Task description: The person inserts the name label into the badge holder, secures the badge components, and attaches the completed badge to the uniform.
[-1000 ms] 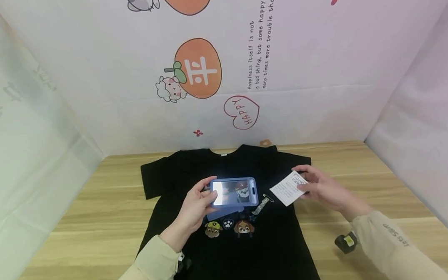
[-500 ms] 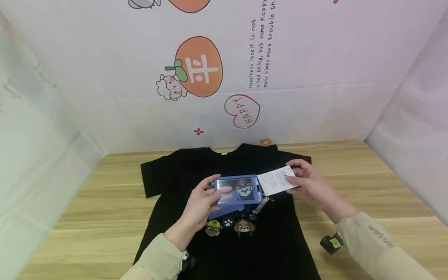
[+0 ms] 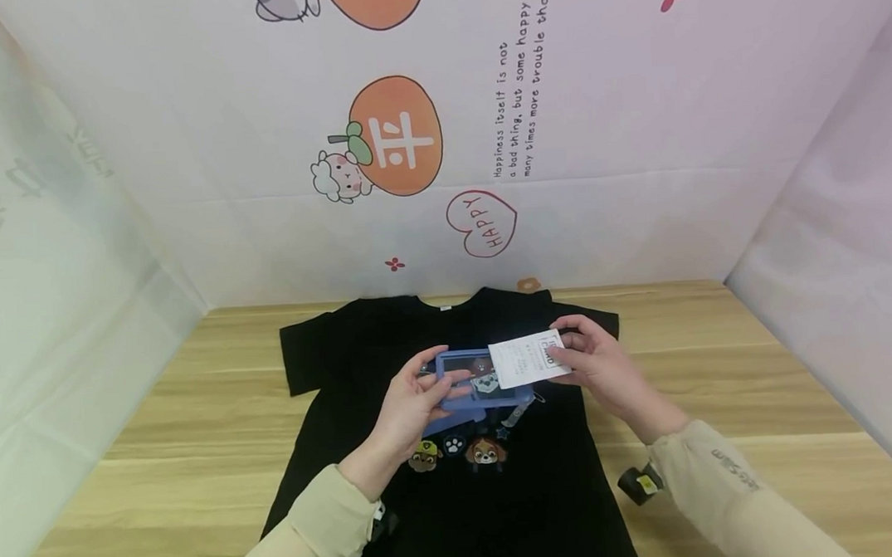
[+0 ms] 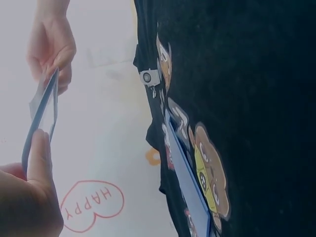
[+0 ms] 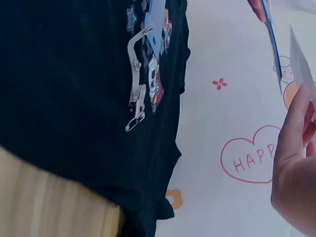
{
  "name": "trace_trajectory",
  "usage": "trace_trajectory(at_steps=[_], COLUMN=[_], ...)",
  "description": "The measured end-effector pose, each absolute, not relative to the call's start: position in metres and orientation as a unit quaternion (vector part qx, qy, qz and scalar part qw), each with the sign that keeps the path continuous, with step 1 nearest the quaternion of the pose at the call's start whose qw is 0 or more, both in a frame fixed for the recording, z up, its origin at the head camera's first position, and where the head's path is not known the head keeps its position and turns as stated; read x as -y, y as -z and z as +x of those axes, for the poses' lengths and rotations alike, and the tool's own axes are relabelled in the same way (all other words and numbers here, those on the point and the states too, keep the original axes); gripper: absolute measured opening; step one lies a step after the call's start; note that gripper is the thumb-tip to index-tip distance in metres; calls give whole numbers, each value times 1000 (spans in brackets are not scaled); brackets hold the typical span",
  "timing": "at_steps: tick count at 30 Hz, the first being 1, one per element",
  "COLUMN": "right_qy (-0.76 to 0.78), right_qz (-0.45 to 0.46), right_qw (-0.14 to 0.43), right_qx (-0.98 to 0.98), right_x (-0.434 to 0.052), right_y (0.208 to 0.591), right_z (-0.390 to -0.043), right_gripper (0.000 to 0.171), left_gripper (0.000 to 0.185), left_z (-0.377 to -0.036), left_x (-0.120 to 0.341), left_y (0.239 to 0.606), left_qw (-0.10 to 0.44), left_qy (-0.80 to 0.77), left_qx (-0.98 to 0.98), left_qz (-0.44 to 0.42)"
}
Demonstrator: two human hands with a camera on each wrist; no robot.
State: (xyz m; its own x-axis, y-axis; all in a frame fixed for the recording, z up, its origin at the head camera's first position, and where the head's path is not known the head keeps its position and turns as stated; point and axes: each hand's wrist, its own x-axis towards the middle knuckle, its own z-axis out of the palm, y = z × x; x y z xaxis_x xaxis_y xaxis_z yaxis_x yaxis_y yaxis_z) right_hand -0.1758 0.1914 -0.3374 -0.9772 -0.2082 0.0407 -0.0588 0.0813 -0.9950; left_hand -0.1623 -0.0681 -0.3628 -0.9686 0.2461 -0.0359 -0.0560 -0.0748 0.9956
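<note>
Above one black short-sleeved T-shirt [image 3: 452, 411] spread on the wooden table [image 3: 719, 366], the left hand [image 3: 414, 400] pinches one blue plastic card holder [image 3: 466, 386] by its left end. The right hand [image 3: 595, 367] grips one white printed paper card [image 3: 528, 360], overlapping the holder's right end. Three cartoon dog patches [image 3: 457, 454] sit near them.

Beige long sleeves, dark lettering on the right sleeve [image 3: 735, 482], small black camera strapped under each wrist
</note>
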Motion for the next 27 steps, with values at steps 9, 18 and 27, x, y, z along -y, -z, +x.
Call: trace_trajectory(at_steps=[9, 18, 27], right_qy=[631, 595, 553], right_qz=[-93, -95, -95], right_qw=[48, 46, 27], right_qx=[-769, -796, -827], right_x=[-175, -165, -157], right_y=[335, 335, 334], right_z=[-178, -177, -175], right_gripper=[35, 34, 33], left_gripper=[45, 45, 45], left_z=[-160, -159, -160], left_x=[62, 61, 60], left_y=[362, 361, 364], left_qw=[93, 87, 88], left_qy=[-719, -721, -729], left_qx=[-684, -683, -674], left_qz=[79, 73, 75])
